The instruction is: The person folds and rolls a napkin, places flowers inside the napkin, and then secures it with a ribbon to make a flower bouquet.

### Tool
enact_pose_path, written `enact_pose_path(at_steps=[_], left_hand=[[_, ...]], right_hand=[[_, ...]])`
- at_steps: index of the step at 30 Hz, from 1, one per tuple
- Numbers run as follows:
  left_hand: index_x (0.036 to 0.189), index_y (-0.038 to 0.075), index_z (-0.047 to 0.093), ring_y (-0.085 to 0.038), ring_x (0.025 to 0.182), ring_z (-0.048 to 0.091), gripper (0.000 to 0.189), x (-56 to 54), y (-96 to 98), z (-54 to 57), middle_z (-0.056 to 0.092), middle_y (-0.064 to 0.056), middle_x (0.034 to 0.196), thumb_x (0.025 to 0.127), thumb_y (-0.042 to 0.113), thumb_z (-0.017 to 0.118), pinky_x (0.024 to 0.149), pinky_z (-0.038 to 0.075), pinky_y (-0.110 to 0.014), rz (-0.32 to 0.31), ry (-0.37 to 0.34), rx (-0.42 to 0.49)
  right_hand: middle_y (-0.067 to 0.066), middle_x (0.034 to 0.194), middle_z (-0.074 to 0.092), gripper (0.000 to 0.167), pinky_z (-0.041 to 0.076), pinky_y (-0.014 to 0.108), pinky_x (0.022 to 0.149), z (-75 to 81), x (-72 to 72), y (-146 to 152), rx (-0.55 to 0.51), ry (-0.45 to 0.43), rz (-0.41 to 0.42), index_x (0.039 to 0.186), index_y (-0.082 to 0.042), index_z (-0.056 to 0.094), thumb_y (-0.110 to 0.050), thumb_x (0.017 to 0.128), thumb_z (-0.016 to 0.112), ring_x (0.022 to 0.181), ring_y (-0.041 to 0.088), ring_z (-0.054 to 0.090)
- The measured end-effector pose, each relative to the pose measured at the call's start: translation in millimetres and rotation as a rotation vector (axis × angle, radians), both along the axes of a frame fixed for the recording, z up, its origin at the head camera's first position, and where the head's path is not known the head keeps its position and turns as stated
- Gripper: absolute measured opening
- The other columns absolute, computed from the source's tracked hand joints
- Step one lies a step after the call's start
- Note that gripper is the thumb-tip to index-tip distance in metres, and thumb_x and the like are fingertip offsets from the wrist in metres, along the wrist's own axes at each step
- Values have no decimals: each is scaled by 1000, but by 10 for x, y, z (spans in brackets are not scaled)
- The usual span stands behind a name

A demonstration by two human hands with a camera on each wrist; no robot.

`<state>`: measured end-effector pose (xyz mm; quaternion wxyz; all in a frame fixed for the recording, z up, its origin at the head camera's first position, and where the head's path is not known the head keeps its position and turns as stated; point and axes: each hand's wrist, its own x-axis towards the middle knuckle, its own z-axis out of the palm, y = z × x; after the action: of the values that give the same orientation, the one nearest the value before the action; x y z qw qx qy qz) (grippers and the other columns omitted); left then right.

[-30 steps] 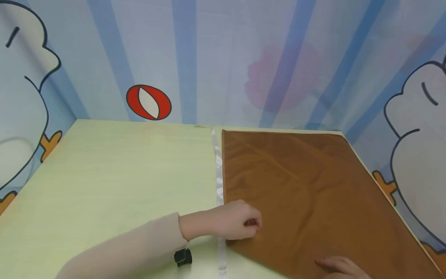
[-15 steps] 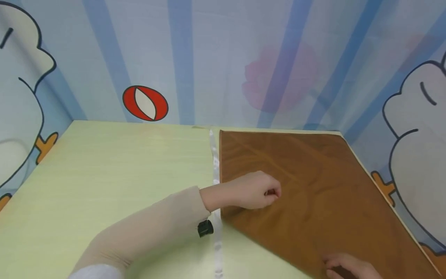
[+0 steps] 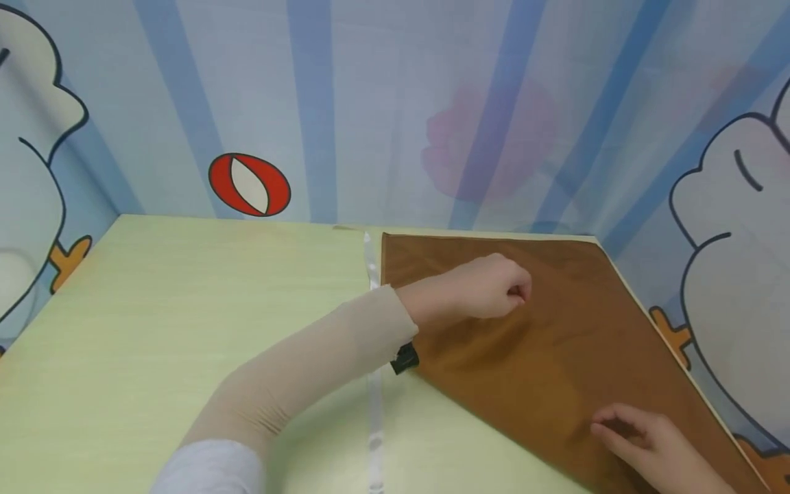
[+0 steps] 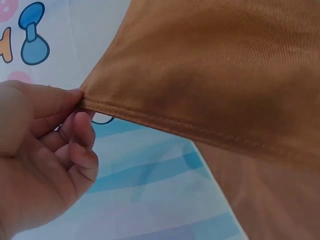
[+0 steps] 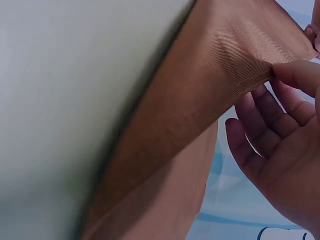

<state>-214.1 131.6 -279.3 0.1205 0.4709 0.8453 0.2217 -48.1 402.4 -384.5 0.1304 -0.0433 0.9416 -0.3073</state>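
A brown cloth [image 3: 568,357] with a stitched hem lies over the right part of the table, its near edge slanting toward the front right. My left hand [image 3: 487,285] is over the cloth's far half. In the left wrist view, thumb and forefinger of the left hand [image 4: 50,145] pinch a corner of the brown cloth [image 4: 165,80], which is lifted and stretched away to the right. Nearer the front, my right hand [image 3: 663,442] is at the cloth. The right wrist view shows the right hand [image 5: 285,145] pinching the edge of the raised cloth [image 5: 210,85].
A white ribbon strip [image 3: 375,432] runs front to back on the pale yellow tabletop [image 3: 247,295], left of the cloth. A printed blue striped curtain [image 3: 382,116] stands behind the table and along its sides. A small black device [image 3: 404,358] sits under the left cuff.
My left hand has moved away and to the right, drawing the cloth's near left part with it. The right hand has moved slightly up and right, and more of the tabletop shows in front.
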Motion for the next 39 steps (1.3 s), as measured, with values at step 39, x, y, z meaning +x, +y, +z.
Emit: enact_pose_path(at_steps=[39], left_hand=[[116,8,66,-8,100,58,23,-659,804,252,65,-2,112,99,14,52,82,42,-11,197,43,466]], right_hand=[[1,90,64,48,46,37,59,368,-1098,1093,131,207,-230,117,-2,58,-45,99,48,74,8,56]])
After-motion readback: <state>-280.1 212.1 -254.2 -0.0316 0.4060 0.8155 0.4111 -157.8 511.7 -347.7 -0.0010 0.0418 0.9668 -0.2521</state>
